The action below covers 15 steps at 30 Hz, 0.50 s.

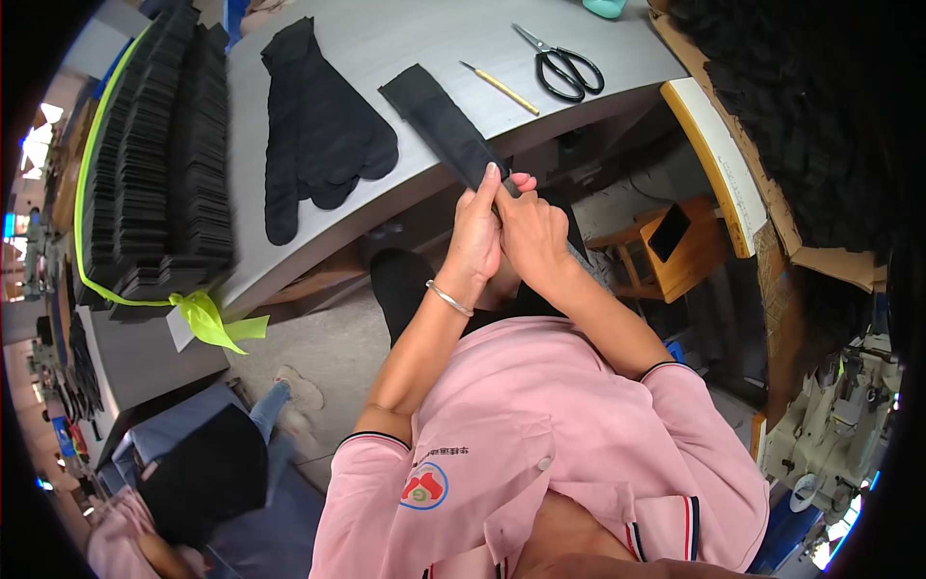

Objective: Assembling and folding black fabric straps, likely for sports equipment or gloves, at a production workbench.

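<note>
Black cloth strip (442, 121) looks flat, smooth and oblong

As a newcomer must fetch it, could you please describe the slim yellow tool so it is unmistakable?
On the grey table, look between the scissors and the black strip at the left hand and right hand. There lies a slim tool with a dark, pointed tip; its yellow shaft sets it apart from the black strip and black-handled scissors.

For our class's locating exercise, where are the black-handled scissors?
In the head view, the scissors lie on the grey table, upper right of centre, just right of the yellow tool.
</note>
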Each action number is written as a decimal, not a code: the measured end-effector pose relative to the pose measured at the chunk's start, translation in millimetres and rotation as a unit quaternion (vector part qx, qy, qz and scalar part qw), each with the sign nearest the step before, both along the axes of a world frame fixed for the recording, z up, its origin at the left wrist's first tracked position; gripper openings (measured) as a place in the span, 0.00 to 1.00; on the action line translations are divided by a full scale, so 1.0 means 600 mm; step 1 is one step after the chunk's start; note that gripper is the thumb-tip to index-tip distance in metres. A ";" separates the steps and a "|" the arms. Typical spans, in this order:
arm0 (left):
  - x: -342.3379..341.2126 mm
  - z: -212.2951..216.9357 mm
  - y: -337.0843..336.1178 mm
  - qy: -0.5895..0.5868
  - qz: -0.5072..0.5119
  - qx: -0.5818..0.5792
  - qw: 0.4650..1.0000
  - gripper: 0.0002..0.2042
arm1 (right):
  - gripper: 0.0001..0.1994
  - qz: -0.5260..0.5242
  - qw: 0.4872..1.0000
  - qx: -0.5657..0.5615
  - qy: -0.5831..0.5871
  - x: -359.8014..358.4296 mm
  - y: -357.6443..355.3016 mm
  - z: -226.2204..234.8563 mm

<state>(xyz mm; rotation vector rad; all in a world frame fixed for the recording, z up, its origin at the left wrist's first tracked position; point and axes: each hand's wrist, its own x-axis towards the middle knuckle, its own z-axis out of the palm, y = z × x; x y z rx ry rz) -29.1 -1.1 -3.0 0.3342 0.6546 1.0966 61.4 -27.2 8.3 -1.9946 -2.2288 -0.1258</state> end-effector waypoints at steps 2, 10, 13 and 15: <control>-0.013 0.020 0.004 0.019 -0.019 0.018 0.999 0.21 | 0.11 -0.001 1.000 -0.007 0.028 -0.002 -0.006 0.009; 0.010 0.034 0.022 -0.018 0.076 -0.024 0.997 0.14 | 0.02 0.018 0.998 0.057 -0.010 -0.005 0.021 -0.007; -0.025 0.019 0.054 -0.032 0.035 -0.007 0.999 0.17 | 0.02 0.005 0.997 0.075 0.004 -0.029 0.025 0.013; -0.027 0.014 0.075 -0.033 0.029 0.020 0.999 0.19 | 0.03 -0.019 0.997 0.076 -0.007 -0.023 0.018 0.034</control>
